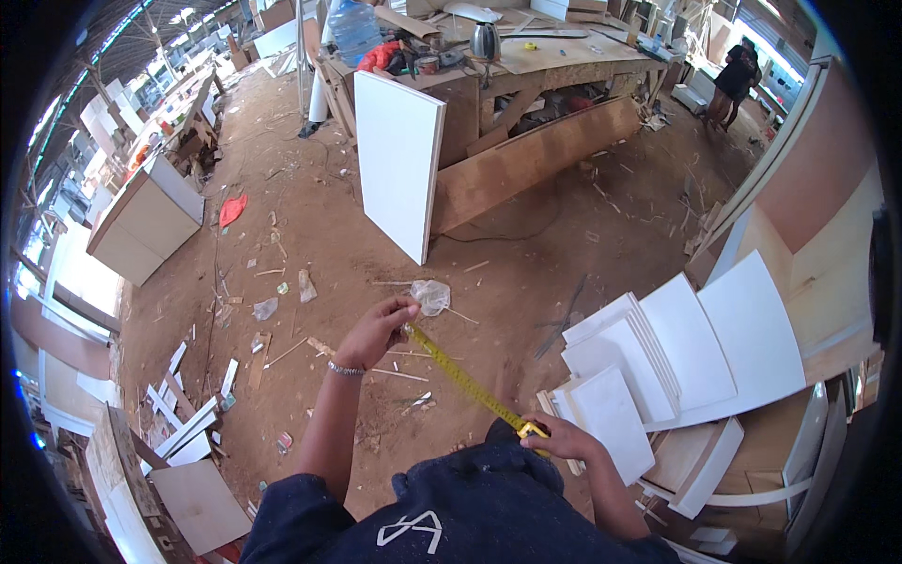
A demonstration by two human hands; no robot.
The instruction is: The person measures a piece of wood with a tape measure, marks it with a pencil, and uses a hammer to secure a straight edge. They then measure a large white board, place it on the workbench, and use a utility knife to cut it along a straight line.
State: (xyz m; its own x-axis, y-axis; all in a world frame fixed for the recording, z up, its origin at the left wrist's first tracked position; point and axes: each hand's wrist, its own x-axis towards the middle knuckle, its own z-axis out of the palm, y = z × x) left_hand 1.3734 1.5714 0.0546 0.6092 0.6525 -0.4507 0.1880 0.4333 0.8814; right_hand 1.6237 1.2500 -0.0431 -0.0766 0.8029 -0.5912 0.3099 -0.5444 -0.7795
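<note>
A yellow tape measure is stretched out between my two hands, slanting from upper left to lower right in front of my chest. My left hand pinches the free end of the blade between thumb and fingers. The yellow case sits in my right hand, close to my body, with the fingers wrapped round it. The blade hangs in the air and touches no board. Beyond my left hand, a tall white panel stands upright, leaning near the workbench.
White panels are stacked at my right beside cabinet frames. A cluttered workbench with a kettle and a water bottle stands ahead. A brown board leans below it. Wood offcuts litter the floor at left. A person stands far right.
</note>
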